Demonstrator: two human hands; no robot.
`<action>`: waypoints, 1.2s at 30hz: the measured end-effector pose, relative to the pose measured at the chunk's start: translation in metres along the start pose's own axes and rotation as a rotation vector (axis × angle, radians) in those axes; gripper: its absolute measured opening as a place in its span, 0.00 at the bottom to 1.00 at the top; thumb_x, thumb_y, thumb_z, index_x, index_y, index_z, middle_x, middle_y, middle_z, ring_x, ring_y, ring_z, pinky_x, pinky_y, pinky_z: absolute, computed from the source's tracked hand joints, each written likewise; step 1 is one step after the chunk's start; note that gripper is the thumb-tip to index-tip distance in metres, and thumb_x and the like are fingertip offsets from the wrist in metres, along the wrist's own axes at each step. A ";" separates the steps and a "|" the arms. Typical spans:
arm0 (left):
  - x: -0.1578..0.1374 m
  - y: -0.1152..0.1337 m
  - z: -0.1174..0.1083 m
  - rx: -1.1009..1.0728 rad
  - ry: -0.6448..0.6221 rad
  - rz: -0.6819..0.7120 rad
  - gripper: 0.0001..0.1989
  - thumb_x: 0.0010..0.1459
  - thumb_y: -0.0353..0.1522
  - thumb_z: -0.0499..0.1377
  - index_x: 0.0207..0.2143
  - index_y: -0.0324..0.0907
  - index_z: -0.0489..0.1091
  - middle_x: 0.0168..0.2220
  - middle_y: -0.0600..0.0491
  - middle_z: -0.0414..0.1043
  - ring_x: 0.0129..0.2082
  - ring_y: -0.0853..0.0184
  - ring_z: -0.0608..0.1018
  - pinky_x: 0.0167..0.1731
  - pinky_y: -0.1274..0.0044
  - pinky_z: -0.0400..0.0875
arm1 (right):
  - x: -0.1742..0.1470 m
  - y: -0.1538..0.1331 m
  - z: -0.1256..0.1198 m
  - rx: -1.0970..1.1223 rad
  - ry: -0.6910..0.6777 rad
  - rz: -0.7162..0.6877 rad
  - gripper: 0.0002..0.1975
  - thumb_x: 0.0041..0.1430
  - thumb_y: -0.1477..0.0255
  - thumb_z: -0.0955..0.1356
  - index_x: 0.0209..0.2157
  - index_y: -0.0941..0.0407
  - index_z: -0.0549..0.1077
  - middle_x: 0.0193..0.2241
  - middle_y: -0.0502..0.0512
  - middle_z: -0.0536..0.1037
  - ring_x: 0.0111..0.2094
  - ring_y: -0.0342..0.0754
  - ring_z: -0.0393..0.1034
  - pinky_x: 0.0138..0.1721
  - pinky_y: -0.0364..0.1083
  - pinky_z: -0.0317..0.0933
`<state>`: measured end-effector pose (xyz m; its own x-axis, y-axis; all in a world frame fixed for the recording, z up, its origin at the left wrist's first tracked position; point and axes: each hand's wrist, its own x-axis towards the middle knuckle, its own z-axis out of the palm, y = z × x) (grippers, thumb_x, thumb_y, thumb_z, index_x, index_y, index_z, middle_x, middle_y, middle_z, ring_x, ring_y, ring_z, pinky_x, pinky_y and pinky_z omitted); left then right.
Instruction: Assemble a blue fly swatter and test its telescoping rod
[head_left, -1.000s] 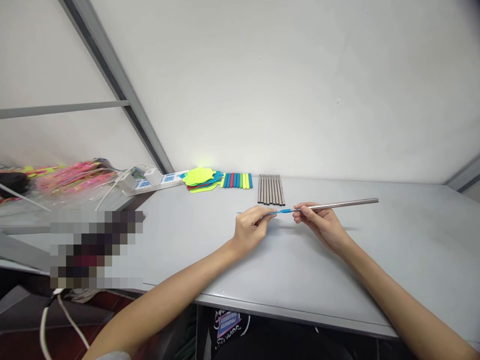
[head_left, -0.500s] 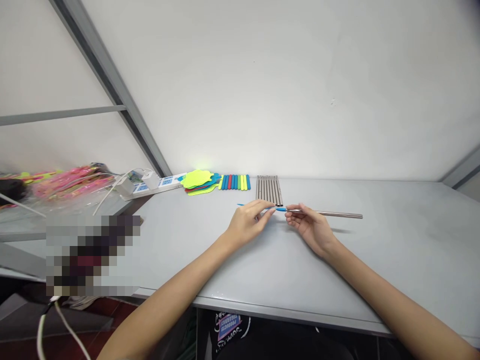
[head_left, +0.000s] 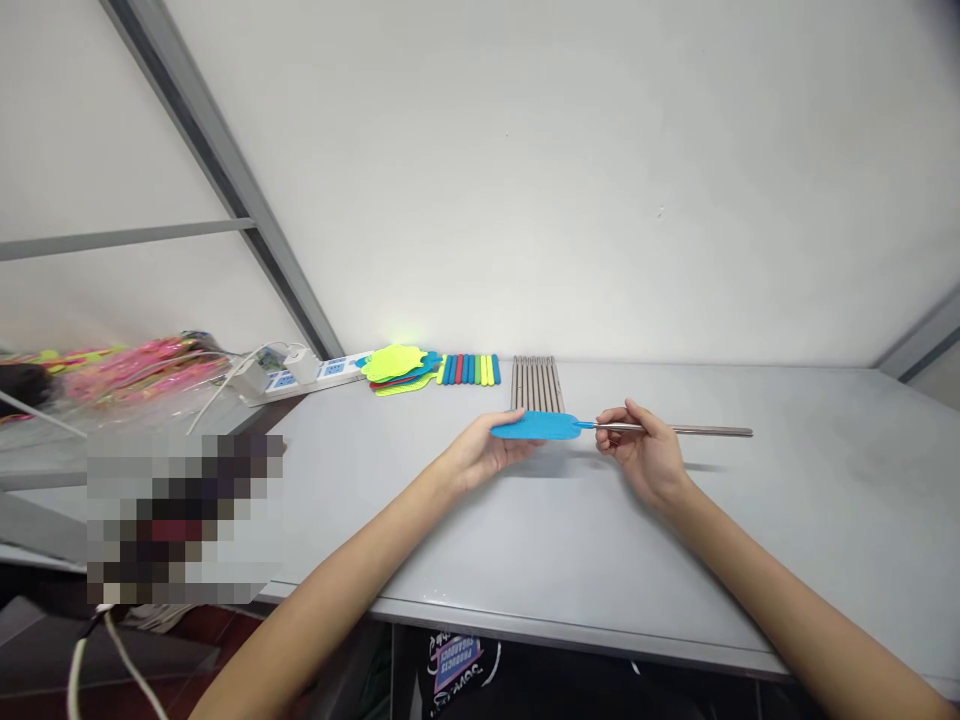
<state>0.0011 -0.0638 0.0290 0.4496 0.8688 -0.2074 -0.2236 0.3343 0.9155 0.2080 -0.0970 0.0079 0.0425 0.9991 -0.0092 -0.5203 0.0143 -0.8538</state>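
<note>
My left hand (head_left: 480,455) is closed on the blue fly swatter head (head_left: 536,427), thumb on top and fingers beneath. Its broad face shows, held a little above the table. From the head's right end a narrow blue neck meets a thin metal tube (head_left: 712,431). My right hand (head_left: 645,452) grips that tube close to the neck, and the rest of it sticks out to the right. Behind the blue head lies a row of several metal tubes (head_left: 536,380), their near ends partly hidden by it.
Several coloured plastic grips (head_left: 469,369) lie in a row left of the tubes. Beside them is a stack of yellow, blue and red swatter heads (head_left: 396,363). A white power strip (head_left: 330,372) with plugs and cables reaches the left edge. Wrapped pink items (head_left: 142,370) lie farther left.
The blue head has turned from edge-on to showing its face. My left hand has rolled so its thumb lies on top. My right hand and the tube have shifted slightly right.
</note>
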 end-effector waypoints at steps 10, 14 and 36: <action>0.005 -0.001 -0.002 -0.125 -0.110 -0.112 0.15 0.52 0.31 0.55 0.43 0.34 0.67 0.44 0.43 0.69 0.43 0.59 0.72 0.45 0.69 0.65 | 0.002 -0.001 0.001 -0.092 0.002 0.006 0.14 0.49 0.62 0.65 0.23 0.59 0.73 0.17 0.51 0.68 0.18 0.41 0.59 0.19 0.41 0.53; 0.006 -0.003 -0.004 -0.114 -0.092 -0.091 0.15 0.51 0.32 0.57 0.42 0.35 0.67 0.42 0.43 0.70 0.40 0.60 0.74 0.44 0.70 0.66 | -0.001 -0.002 0.005 -0.081 -0.021 0.061 0.14 0.49 0.62 0.67 0.24 0.60 0.74 0.17 0.51 0.68 0.19 0.41 0.59 0.18 0.40 0.54; 0.006 -0.008 -0.010 -0.087 -0.018 0.063 0.17 0.47 0.34 0.61 0.39 0.35 0.69 0.41 0.43 0.71 0.40 0.58 0.74 0.43 0.68 0.66 | 0.014 -0.036 -0.038 0.542 0.415 -0.047 0.15 0.57 0.76 0.52 0.20 0.57 0.58 0.14 0.44 0.54 0.12 0.36 0.52 0.15 0.38 0.53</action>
<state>-0.0027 -0.0577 0.0169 0.4475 0.8828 -0.1431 -0.3261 0.3100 0.8930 0.2595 -0.0847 0.0191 0.3424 0.9000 -0.2696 -0.8589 0.1835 -0.4782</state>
